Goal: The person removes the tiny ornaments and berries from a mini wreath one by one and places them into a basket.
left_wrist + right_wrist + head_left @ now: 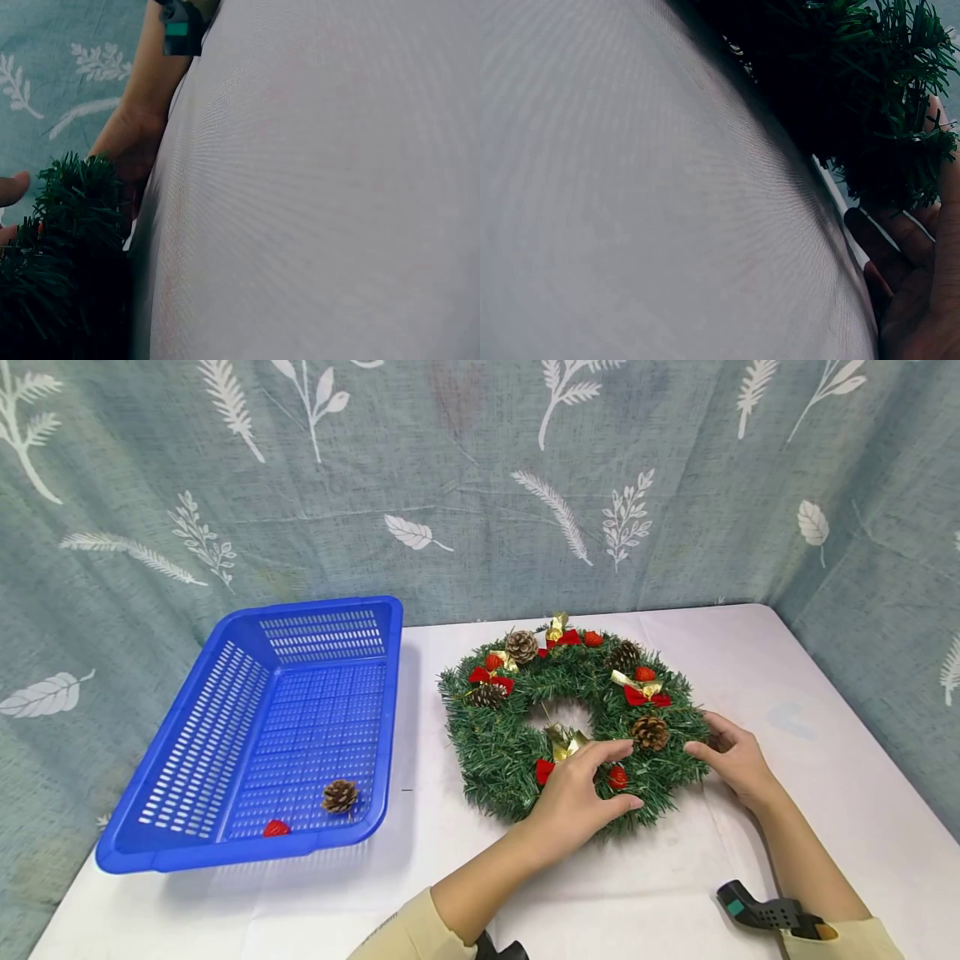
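Observation:
A green wreath [495, 752] lies on the table, trimmed with pine cones [649, 732], red bows [491, 679], gold ribbons and red berry-like ornaments [592, 638]. My left hand [573, 793] is over its front part, thumb and fingers spread apart with nothing pinched between them. A red ornament [617, 777] shows between that thumb and the forefinger. At the wreath's right edge, my right hand [738, 760] grips the greenery, thumb on top. In the right wrist view its fingers [907, 240] curve around the rim. The left hand hides part of a red bow [544, 771].
A blue plastic basket [393, 710] stands left of the wreath. Inside, near its front wall, are a pine cone [340, 796] and a red ornament [276, 828]. A white cloth [825, 793] covers the table. Behind hangs a leaf-patterned curtain [465, 485].

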Demonstrator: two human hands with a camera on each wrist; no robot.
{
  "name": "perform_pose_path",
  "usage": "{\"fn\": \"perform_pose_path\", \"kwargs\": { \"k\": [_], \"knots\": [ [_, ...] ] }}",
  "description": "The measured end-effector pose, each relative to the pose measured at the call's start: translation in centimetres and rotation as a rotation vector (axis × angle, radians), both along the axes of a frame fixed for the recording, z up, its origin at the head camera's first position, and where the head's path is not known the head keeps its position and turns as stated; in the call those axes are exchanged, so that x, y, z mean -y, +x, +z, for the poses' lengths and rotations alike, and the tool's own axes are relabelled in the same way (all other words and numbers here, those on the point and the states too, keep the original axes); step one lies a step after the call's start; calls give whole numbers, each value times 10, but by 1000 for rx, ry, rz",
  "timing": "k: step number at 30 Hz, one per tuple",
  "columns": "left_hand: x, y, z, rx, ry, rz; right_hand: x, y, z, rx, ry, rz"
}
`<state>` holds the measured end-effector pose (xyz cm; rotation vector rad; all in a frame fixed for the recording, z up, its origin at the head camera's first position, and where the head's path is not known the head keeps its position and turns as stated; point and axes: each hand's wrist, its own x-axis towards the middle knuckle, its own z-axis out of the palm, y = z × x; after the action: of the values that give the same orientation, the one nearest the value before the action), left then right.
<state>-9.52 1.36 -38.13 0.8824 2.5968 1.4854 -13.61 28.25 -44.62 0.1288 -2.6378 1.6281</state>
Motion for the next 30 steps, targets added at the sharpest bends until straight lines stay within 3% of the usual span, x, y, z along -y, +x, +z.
{"fn": "perform_pose_path", "kwargs": {
  "k": [6, 13, 23, 30],
  "knots": [
    [-1, -2, -2, 28, -51, 9, -1, 0, 1, 14, -5, 5],
    [-2, -5, -3, 77, -181, 11, 0, -1, 1, 1, -7, 2],
    [-2, -9, -2, 101, -190, 1, -1, 0, 0, 7, -22, 10],
    [-3, -12, -6, 63, -176, 17, 0, 0, 1, 5, -20, 8]
  ]
}}
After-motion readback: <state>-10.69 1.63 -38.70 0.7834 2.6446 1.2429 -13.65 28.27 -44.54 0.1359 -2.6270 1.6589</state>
